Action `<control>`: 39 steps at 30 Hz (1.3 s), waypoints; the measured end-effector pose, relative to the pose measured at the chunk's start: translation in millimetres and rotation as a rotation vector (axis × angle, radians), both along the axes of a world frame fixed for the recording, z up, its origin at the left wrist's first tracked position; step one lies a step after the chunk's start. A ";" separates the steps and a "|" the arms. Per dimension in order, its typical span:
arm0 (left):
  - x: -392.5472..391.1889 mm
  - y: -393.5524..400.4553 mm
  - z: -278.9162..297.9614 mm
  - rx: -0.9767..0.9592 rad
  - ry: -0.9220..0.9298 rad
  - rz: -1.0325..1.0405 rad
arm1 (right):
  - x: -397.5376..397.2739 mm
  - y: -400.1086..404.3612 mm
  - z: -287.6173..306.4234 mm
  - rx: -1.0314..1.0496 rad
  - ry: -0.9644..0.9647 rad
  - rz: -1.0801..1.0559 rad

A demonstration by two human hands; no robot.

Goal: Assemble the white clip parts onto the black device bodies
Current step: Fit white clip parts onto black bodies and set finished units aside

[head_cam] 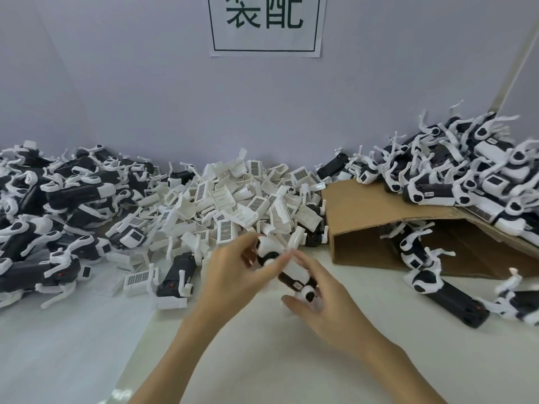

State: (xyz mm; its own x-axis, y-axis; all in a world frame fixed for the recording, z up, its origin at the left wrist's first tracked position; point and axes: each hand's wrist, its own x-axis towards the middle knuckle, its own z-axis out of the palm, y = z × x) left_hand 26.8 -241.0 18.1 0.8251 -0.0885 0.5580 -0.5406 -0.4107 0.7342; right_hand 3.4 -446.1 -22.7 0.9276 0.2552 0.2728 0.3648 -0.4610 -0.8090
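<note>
we are looking down at our 2 hands meeting over a white table [262,360]. between them we are holding 1 black device body [287,279], tilted so that its far end is pointing up toward the middle heap and its near end is dipping toward us. our left hand [233,275] is curling round the far, white-capped end of the body, thumb and fingers pinching it from the left side. our right hand [323,298] is sitting on the right and near side of the body, its fingers bent round the lower end where a round white and black knob [307,294] is showing; 1 long finger is reaching across the top toward the left hand. the frame is blurring here, so we cannot tell exactly which fingertips are touching the white clip part [297,239] that is sticking up just beyond the hands.

directly behind the hands a pile of loose white clip parts [233,199] is lying against the wall. to the left a heap of black device bodies [58,199] is spreading along the table. to the right a cardboard box [379,217] is lying on its side, open toward us, with more black and white units [466,170] stacked on top of it and some spilling in front. a paper sign [264,24] is hanging on the wall above.
</note>
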 end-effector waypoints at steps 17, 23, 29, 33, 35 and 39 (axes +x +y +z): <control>12.3 12.9 0.2 -0.130 0.116 0.035 | 68.3 -65.6 155.5 1.377 0.198 -0.026; 20.4 14.4 -18.9 0.303 0.071 0.116 | 58.9 -34.9 104.4 1.009 0.417 0.024; 21.1 13.8 -29.6 0.456 -0.060 0.225 | 34.6 27.1 20.1 1.057 0.629 0.009; 29.7 22.6 -11.8 0.026 0.079 0.266 | 34.1 36.1 -2.9 1.067 0.688 0.102; 39.8 40.4 5.6 -0.146 0.146 0.362 | 34.3 35.5 -4.7 1.062 0.701 0.150; 62.4 90.3 32.2 -0.033 0.154 0.621 | 37.7 34.9 -5.2 1.064 0.712 0.182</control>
